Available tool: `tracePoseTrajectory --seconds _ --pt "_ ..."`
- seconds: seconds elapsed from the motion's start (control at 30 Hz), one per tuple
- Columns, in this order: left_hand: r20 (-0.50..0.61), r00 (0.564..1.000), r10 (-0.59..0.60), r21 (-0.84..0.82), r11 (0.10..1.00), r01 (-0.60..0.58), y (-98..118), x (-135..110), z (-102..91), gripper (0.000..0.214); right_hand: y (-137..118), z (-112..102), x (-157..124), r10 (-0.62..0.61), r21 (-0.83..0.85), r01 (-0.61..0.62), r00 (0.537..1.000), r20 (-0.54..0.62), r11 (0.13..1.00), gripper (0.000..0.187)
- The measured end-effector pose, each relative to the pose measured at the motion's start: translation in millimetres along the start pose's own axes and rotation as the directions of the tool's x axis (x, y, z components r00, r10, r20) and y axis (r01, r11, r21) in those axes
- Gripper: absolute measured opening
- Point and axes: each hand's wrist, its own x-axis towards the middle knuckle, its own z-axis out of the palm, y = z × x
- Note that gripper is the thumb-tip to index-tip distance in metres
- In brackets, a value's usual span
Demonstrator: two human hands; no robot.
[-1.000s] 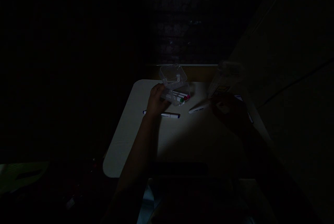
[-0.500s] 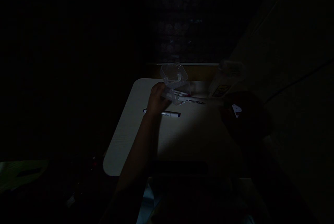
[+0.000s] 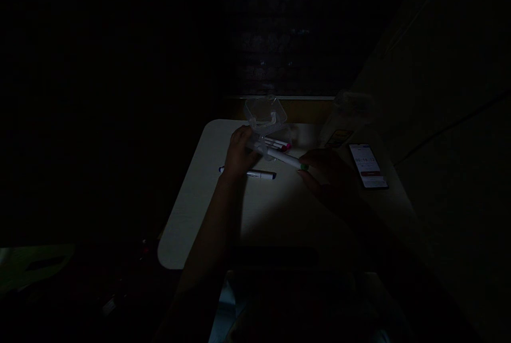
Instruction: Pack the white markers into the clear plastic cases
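Note:
My left hand (image 3: 238, 151) is closed around a clear plastic container (image 3: 275, 130), which lies tilted on the table with its open lid raised at the back. Several white markers with pink or red ends (image 3: 282, 146) lie inside. My right hand (image 3: 325, 172) pinches the green end of a white marker (image 3: 283, 158). This marker's other end is at the container's mouth; how far in it reaches is hard to see. A white marker with dark blue ends (image 3: 261, 174) lies on the table by my left wrist, partly hidden behind it.
The room is very dark. A phone (image 3: 368, 166) with a lit timer screen lies on the right of the pale table (image 3: 191, 194). A second clear container (image 3: 343, 119) with a label stands at the back right, near the wall. The table has rounded corners.
My right hand has moved left from over the phone to the container's mouth, and the phone now shows. The marker there now slants down to the right. My left hand has stayed in place.

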Motion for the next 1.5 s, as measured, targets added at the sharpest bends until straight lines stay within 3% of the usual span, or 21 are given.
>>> tracePoseTrajectory --seconds 0.2,0.4,0.6,0.7,0.83,0.93,1.03,1.27,1.4,1.5 --pt "0.040 0.999 -0.017 0.018 1.000 0.016 1 1 -0.3 0.062 7 14 -5 0.054 0.007 -0.055 0.992 0.112 0.998 0.018" --pt "0.042 0.998 -0.036 0.009 0.999 0.036 0 0 -0.6 0.065 7 15 -5 0.024 0.036 -0.028 0.996 0.085 0.999 0.015" --pt "0.052 0.997 -0.061 0.024 0.998 0.059 0 0 -1.0 0.067 9 24 -9 0.044 0.077 -0.056 0.987 0.152 0.995 0.016" --pt "0.033 0.998 -0.045 0.014 0.999 0.045 -1 0 0.6 0.066 13 41 -16 0.093 0.100 -0.124 0.958 0.270 0.987 0.019" --pt "0.031 0.998 -0.058 -0.003 0.998 0.059 0 0 0.0 0.065 17 69 -23 0.197 0.043 -0.245 0.861 0.470 0.969 0.023" --pt "0.063 0.994 -0.093 0.014 0.996 0.092 3 2 -2.1 0.064 15 88 -23 0.251 0.002 -0.299 0.805 0.538 0.954 0.027" --pt "0.062 0.994 -0.092 0.017 0.996 0.091 4 3 -2.7 0.063 10 99 -19 0.251 -0.056 -0.267 0.787 0.563 0.962 0.028" --pt "0.053 0.997 -0.064 0.024 0.998 0.063 3 2 -1.2 0.063 0 105 -9 0.229 -0.142 -0.179 0.772 0.593 0.974 0.023" --pt "0.041 0.996 -0.081 0.019 0.997 0.080 4 1 -0.8 0.062 8 103 -13 0.241 -0.136 -0.201 0.745 0.622 0.970 0.021" --pt "0.036 0.996 -0.077 0.003 0.997 0.077 3 1 -0.1 0.062 20 91 -18 0.258 -0.127 -0.231 0.732 0.630 0.965 0.018"
